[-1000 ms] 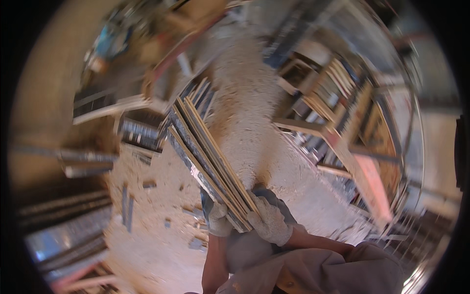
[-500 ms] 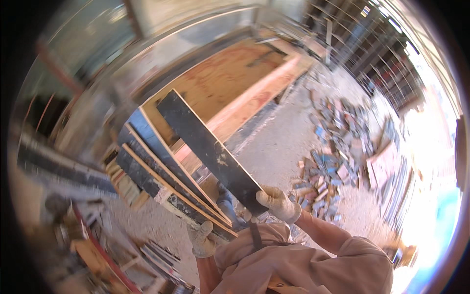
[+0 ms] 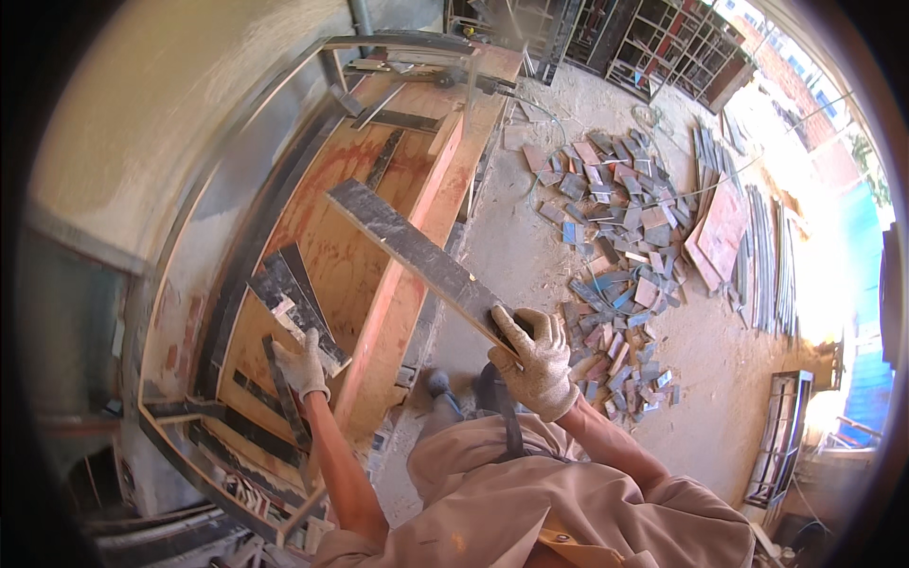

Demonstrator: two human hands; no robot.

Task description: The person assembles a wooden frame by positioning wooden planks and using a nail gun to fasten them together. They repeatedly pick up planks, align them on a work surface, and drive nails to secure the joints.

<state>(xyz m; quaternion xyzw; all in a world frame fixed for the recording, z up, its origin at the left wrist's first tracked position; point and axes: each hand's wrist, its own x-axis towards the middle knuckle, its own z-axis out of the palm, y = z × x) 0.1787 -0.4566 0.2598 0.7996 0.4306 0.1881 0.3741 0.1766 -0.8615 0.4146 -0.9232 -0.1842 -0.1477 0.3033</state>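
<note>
My gloved right hand (image 3: 540,364) grips the near end of a long, narrow, black-faced board (image 3: 426,260). That board slants away to the upper left, raised above the edge of a plywood-topped bench (image 3: 327,232). My gloved left hand (image 3: 302,367) is over the bench, closed at the side of several shorter black boards (image 3: 292,295). Its thumb lies along them; its other fingers are partly hidden. These boards are fanned slightly apart, and one shows a pale, scraped patch near my thumb.
A raised wooden rail (image 3: 379,317) runs along the bench's near side. Dark strips (image 3: 260,426) lie on the bench. Offcuts (image 3: 620,204) cover the floor to the right, beside a reddish panel (image 3: 715,232) and long stacked strips (image 3: 772,260). Metal grilles (image 3: 653,52) stand at the back.
My view has turned and I am closer to the bench. The left hand's boards have gone from in front of my body to over the bench. My right hand still holds the long board.
</note>
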